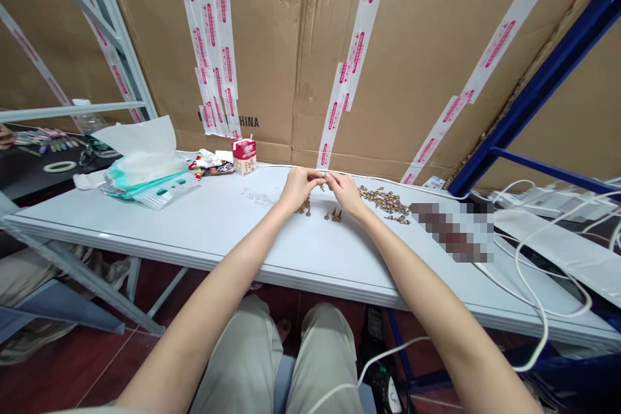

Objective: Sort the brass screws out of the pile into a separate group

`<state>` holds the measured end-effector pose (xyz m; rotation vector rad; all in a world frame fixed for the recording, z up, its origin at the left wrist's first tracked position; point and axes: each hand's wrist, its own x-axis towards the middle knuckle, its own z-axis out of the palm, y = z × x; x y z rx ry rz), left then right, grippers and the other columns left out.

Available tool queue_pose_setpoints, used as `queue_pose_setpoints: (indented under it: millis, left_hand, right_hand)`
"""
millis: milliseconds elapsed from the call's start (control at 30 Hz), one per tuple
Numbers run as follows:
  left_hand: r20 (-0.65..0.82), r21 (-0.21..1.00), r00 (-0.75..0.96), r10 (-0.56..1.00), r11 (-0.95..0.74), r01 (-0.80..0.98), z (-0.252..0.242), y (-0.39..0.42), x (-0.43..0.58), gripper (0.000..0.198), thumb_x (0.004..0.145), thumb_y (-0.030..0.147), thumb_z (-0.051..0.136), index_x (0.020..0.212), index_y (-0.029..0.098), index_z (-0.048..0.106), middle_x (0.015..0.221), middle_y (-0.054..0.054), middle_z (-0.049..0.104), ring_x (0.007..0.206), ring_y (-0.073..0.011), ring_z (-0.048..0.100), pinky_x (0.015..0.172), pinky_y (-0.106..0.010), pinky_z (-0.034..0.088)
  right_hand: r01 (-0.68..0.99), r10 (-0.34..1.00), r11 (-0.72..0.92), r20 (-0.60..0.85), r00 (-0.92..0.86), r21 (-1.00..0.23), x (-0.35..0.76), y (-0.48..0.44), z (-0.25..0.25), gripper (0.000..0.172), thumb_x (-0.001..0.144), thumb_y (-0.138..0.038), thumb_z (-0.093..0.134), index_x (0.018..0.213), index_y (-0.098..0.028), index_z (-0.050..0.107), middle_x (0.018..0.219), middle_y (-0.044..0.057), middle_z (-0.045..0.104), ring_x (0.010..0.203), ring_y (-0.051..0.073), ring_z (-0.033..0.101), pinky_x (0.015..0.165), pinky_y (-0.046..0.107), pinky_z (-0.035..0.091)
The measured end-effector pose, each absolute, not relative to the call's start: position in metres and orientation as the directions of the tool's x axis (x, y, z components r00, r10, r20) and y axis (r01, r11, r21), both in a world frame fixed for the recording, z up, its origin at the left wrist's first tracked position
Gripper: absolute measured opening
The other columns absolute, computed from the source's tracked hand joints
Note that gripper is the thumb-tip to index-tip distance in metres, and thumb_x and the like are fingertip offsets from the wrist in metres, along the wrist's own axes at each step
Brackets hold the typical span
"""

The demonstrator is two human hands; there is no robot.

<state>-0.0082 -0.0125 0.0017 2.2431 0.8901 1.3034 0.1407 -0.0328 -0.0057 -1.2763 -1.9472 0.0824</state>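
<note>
My left hand (298, 187) and my right hand (345, 193) meet above the white table, fingertips pinched together. A small brass-coloured screw (322, 187) shows at the fingertips; the rest of what they hold is too small to make out. Below and beside the left hand several brass-coloured screws (307, 208) stand on the tabletop. Another little group of screws (336, 215) stands near my right hand. To the right lies a loose pile of brass-coloured screws (385, 200). Small clear rings (258, 198) are scattered left of my left hand.
A red and white drink carton (244, 156) stands at the back beside crumpled wrappers (213, 165). Teal and white packaging (145, 171) lies on the left of the table (213, 233). White cables (524, 272) loop over the right side. A tall cardboard sheet (272, 65) closes off the back.
</note>
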Motion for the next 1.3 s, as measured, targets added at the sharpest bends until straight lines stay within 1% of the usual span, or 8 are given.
queue_pose_setpoints:
  millis: [167,300,367,500,700,967,1100,1300]
  left_hand:
    - [0.712,0.440,0.324,0.623,-0.756,0.485,0.0009,-0.0188,-0.0073,0.015,0.076,0.028,0.058,0.079,0.018,0.069,0.080,-0.005,0.069,0.076,-0.0163,0.060,0.074,-0.027,0.043]
    - [0.656,0.533,0.332,0.678,-0.728,0.432,0.0019,-0.0160,-0.0081,0.018,0.075,0.031,0.059,0.083,0.018,0.069,0.077,-0.004,0.069,0.067,-0.0142,0.061,0.068,-0.024,0.043]
    - [0.645,0.536,0.374,0.666,-0.743,0.400,0.0021,-0.0143,-0.0085,0.017,0.077,0.029,0.057,0.081,0.018,0.069,0.076,-0.003,0.070,0.066,-0.0134,0.061,0.066,-0.023,0.043]
    - [0.674,0.464,0.403,0.619,-0.779,0.421,0.0014,-0.0152,-0.0087,0.018,0.079,0.028,0.054,0.078,0.018,0.069,0.076,-0.003,0.069,0.067,-0.0136,0.060,0.066,-0.023,0.041]
    - [0.694,0.305,0.438,0.572,-0.784,0.541,0.0015,-0.0196,-0.0100,0.020,0.083,0.027,0.048,0.085,0.019,0.066,0.088,-0.005,0.067,0.085,-0.0167,0.058,0.079,-0.027,0.040]
    - [0.670,0.207,0.473,0.572,-0.756,0.620,0.0018,-0.0198,-0.0111,0.022,0.086,0.025,0.041,0.084,0.016,0.061,0.084,-0.006,0.064,0.083,-0.0175,0.054,0.073,-0.027,0.038]
    - [0.653,0.187,0.473,0.592,-0.731,0.657,0.0016,-0.0204,-0.0096,0.031,0.089,0.027,0.033,0.072,0.016,0.058,0.074,-0.005,0.062,0.075,-0.0175,0.053,0.067,-0.027,0.036]
    - [0.627,0.211,0.487,0.608,-0.734,0.646,0.0023,-0.0204,-0.0089,0.032,0.090,0.030,0.030,0.076,0.017,0.056,0.075,-0.004,0.061,0.075,-0.0173,0.053,0.066,-0.027,0.035]
  right_hand:
    - [0.692,0.805,0.513,0.564,-0.182,-0.508,0.1416,-0.0285,-0.0086,0.046,0.088,-0.050,0.021,0.063,-0.018,0.043,0.056,0.000,0.043,0.054,0.013,0.040,0.056,0.024,0.028]
    - [0.697,0.804,0.506,0.571,-0.168,-0.508,0.1417,-0.0295,-0.0056,0.046,0.087,-0.051,0.024,0.063,-0.018,0.044,0.057,0.000,0.045,0.056,0.013,0.041,0.056,0.024,0.028]
    - [0.719,0.807,0.493,0.567,-0.168,-0.490,0.1415,-0.0309,-0.0047,0.046,0.087,-0.050,0.025,0.063,-0.018,0.045,0.056,0.000,0.046,0.055,0.012,0.041,0.056,0.024,0.027]
    - [0.740,0.810,0.482,0.560,-0.173,-0.470,0.1411,-0.0319,-0.0052,0.046,0.088,-0.049,0.025,0.063,-0.018,0.047,0.056,0.000,0.047,0.054,0.013,0.041,0.056,0.024,0.027]
    - [0.720,0.812,0.497,0.553,-0.189,-0.484,0.1419,-0.0313,-0.0048,0.046,0.088,-0.050,0.024,0.063,-0.018,0.046,0.056,0.000,0.046,0.054,0.012,0.040,0.055,0.024,0.027]
    - [0.678,0.823,0.503,0.537,-0.187,-0.535,0.1406,-0.0330,-0.0048,0.044,0.088,-0.049,0.025,0.064,-0.017,0.045,0.058,-0.001,0.044,0.056,0.012,0.040,0.057,0.023,0.029]
    - [0.644,0.817,0.526,0.541,-0.200,-0.555,0.1383,-0.0344,-0.0052,0.044,0.088,-0.048,0.024,0.067,-0.017,0.046,0.058,-0.002,0.042,0.055,0.011,0.038,0.057,0.023,0.028]
    - [0.661,0.815,0.515,0.550,-0.181,-0.546,0.1387,-0.0337,-0.0048,0.043,0.089,-0.047,0.023,0.067,-0.017,0.046,0.058,-0.002,0.042,0.055,0.011,0.038,0.057,0.023,0.028]
